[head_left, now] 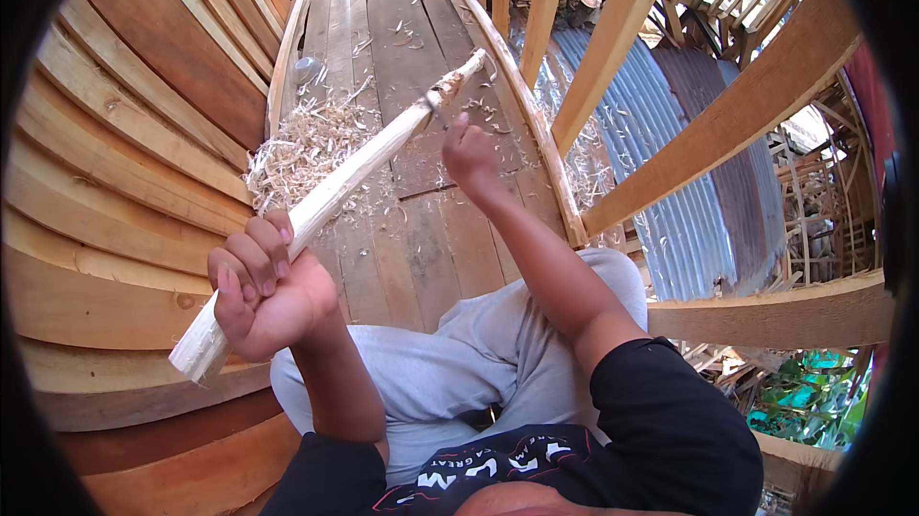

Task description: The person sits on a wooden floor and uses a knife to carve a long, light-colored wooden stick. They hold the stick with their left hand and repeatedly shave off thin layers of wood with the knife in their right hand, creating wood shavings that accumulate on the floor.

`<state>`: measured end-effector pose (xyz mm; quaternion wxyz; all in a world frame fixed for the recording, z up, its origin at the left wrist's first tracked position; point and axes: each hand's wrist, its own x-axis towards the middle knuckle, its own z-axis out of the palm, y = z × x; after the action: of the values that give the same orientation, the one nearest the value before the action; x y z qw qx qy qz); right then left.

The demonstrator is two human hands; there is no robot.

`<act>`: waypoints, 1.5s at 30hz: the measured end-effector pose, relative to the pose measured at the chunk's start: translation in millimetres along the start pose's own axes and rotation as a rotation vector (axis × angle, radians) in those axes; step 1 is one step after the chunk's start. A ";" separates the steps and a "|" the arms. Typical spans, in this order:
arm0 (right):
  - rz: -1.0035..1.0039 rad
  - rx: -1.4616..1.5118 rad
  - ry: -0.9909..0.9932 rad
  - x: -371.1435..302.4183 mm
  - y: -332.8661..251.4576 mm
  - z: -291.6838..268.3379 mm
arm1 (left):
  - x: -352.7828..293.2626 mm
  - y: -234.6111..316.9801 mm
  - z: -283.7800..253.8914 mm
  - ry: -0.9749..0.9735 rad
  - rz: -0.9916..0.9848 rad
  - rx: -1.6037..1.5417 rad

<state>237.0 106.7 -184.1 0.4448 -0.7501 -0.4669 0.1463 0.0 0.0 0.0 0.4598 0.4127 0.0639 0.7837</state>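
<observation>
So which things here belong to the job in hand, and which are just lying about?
In use: pale stick, gripped by the left hand; small blade, in the right hand at the stick.

Lying about: loose wood shavings on the plank floor; small round container near them.

Large white capitals [437,481] run across the chest of a black T-shirt [613,478], with smaller white lettering [459,459] printed just beside them.

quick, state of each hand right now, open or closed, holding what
Left hand: closed around the stick, near its closer end.
Right hand: closed, seemingly on a blade at the stick; handle hidden.
</observation>
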 end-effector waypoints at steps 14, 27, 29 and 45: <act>0.282 -0.025 -0.241 5.0 -16.4 -15.0 | -2.9 6.0 3.7 0.216 0.013 0.027; 0.301 0.094 -0.467 10.3 -36.9 -43.8 | -3.7 -25.7 1.7 -0.210 0.135 0.310; 0.245 0.101 -0.563 2.3 -54.9 -49.7 | -2.2 -23.2 -23.2 -0.214 0.027 0.148; 0.003 0.021 -0.602 -14.7 -64.5 -79.4 | 12.3 -8.4 -24.6 0.023 0.077 -0.067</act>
<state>243.0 63.2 -90.6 0.2937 -0.6690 -0.5754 0.3676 -14.7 21.2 -12.9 0.4420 0.3902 0.0266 0.8072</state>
